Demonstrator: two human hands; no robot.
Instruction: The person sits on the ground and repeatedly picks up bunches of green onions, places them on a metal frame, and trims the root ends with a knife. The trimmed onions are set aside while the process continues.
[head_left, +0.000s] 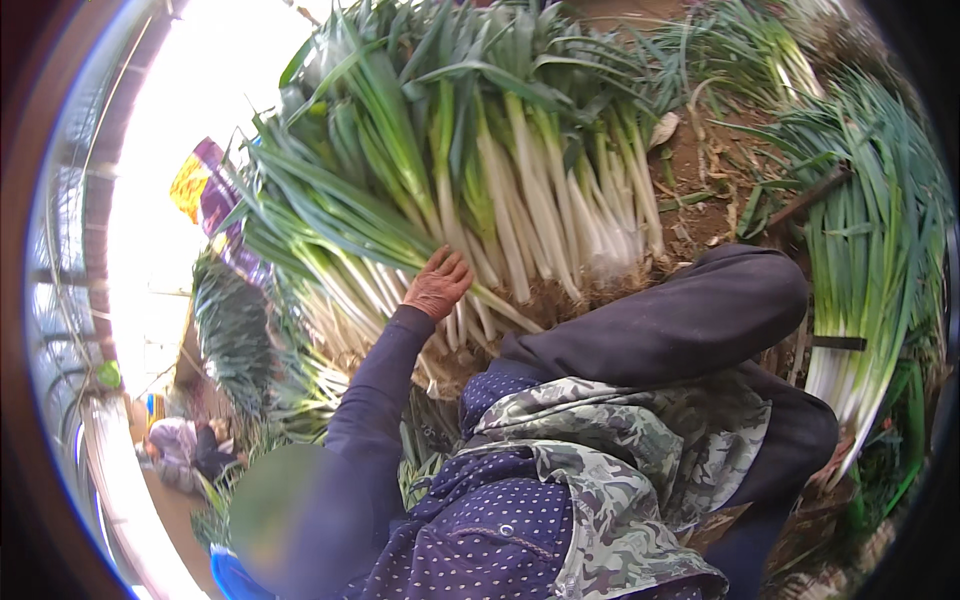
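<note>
My left hand (439, 285) is closed around a long green-leaved leek or Welsh onion (506, 307), whose white stalk points down right. It is over a wide heap of similar stalks (525, 195), leaves upward and rooted ends towards me. On the right lies a bundle (862, 262) with a dark band (838, 343) around its white stalks. At the bundle's lower end, a small skin-coloured patch (831, 459) seems to be part of my right hand, mostly hidden behind stalks and my leg; its grip cannot be made out.
Brown soil (697, 202) with loose leaves lies between heap and bundle. A dark flat bar (810, 196) rests beside the bundle. More stalks lie at upper right and left. A purple and yellow bag (217, 180) stands left; another person (180, 450) is farther back.
</note>
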